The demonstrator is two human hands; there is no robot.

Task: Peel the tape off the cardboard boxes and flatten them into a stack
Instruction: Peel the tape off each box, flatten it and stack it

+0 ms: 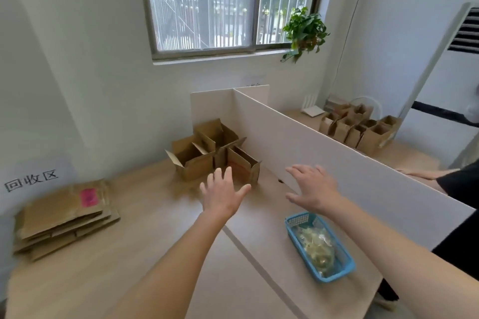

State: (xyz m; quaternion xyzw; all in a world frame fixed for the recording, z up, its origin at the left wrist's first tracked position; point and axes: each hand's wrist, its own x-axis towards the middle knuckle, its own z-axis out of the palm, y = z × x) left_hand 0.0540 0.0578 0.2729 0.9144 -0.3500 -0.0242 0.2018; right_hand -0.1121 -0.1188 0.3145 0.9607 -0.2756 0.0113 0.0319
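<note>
Three open cardboard boxes (204,153) stand together on the wooden table (145,215) against a white divider. My left hand (223,194) hovers with straight spread fingers just in front of the nearest box (245,164), holding nothing. My right hand (313,188) is spread open to the right, close to the divider, also holding nothing. A stack of flattened cardboard (64,217) with a pink label lies at the table's left edge.
A white divider (324,153) runs diagonally across the table. A blue basket (320,246) with crumpled tape sits near my right forearm. Beyond the divider stand several more boxes (360,127), and another person's hand (425,173) rests there. A wall sign marks the stack's corner.
</note>
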